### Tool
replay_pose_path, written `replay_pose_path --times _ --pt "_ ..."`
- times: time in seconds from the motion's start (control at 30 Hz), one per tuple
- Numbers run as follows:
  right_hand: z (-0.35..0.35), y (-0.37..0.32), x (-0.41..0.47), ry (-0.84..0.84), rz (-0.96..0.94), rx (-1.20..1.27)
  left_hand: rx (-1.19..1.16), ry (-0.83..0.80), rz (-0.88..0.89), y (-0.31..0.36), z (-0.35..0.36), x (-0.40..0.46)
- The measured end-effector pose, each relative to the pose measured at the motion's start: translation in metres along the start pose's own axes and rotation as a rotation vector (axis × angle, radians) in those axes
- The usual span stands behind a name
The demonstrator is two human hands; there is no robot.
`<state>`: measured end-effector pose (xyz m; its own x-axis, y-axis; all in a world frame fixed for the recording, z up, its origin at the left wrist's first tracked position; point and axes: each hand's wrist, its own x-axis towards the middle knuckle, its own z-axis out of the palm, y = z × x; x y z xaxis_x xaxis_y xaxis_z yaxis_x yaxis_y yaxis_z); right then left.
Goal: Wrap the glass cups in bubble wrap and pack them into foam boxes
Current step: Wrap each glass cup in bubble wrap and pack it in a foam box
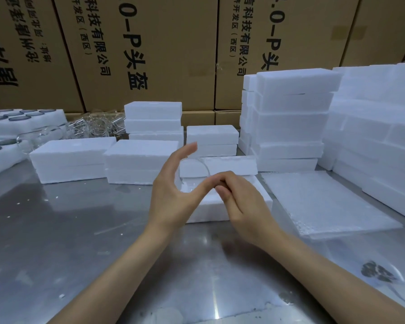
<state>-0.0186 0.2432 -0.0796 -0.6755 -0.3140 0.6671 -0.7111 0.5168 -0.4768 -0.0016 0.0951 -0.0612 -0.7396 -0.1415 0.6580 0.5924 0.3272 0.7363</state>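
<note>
Both hands over an open foam box [229, 206].
Left hand [173, 183] cups a glass cup [193, 171], fingers spread; right hand [241, 202] curls, grasp indeterminate. Closed boxes [290, 118] stacked; loose cups [91, 125] remain.

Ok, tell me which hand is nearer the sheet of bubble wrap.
Right. The right hand is just left of the bubble wrap; the left hand sits farther left, beyond the right.

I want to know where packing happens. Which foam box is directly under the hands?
The low foam box at the table centre, in front of the hands. The other boxes stand in stacks behind and beside it.
</note>
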Motion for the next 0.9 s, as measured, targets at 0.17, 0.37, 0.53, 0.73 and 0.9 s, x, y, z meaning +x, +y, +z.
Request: replay_pose_path --times 0.17,0.37,0.53,0.73,0.9 --pt "-0.002 -0.002 -0.001 -0.006 -0.012 -0.013 -0.076 0.051 -0.062 0.001 0.001 0.003" --pt "-0.002 -0.006 -0.001 -0.008 -0.009 -0.007 -0.276 0.158 -0.186 0.003 -0.005 0.007" --pt "-0.005 -0.007 0.0 -0.038 0.089 0.103 -0.291 0.14 -0.212 0.006 -0.005 0.01" --pt "-0.011 -0.001 -0.001 0.006 0.161 0.266 -0.349 -0.007 -0.208 0.006 -0.011 0.013" --pt "-0.014 0.0 0.003 0.028 0.218 0.325 -0.333 -0.168 -0.144 0.007 -0.014 0.013"
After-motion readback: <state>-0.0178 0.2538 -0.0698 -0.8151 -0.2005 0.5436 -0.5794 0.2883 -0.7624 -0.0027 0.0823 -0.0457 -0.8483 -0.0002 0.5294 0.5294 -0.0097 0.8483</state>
